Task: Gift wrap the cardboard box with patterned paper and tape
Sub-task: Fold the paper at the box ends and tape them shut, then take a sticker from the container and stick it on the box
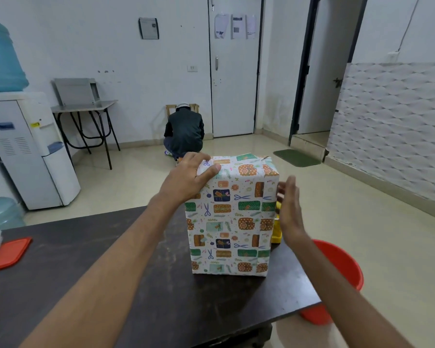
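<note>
Yellow obj point(276, 231) half behind wrapped box point(231, 222)

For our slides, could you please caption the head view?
Left hand grips the upright box wrapped in patterned paper; right hand open beside it.

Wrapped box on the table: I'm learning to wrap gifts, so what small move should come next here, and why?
Probably bring the right hand flat onto the right side of the box to smooth the paper. The left hand already grips the top left corner, steadying the upright box on the table, while the right hand is open beside that side, seemingly not touching it.
</note>
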